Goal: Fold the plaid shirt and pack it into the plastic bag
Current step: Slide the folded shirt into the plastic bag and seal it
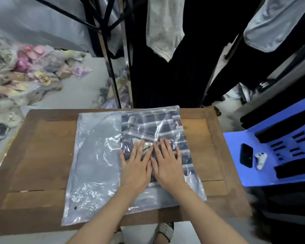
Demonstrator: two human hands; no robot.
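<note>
The folded plaid shirt (148, 125), dark with white checks, lies inside the clear plastic bag (95, 155), filling the bag's right half. The bag rests flat on the brown wooden table (42, 155); its left half holds no shirt and looks grey and wrinkled. My left hand (136, 166) and my right hand (167, 162) lie side by side, palms down, fingers spread, pressing on the bag over the near part of the shirt. Neither hand grips anything.
A blue plastic chair (253, 175) at the right holds a black phone (246, 155) and a small white device (261, 160). Dark clothes (174, 76) hang from a rack behind the table. Packaged goods (25, 76) are piled on the floor at the left. My sandalled feet (164, 231) show below the table edge.
</note>
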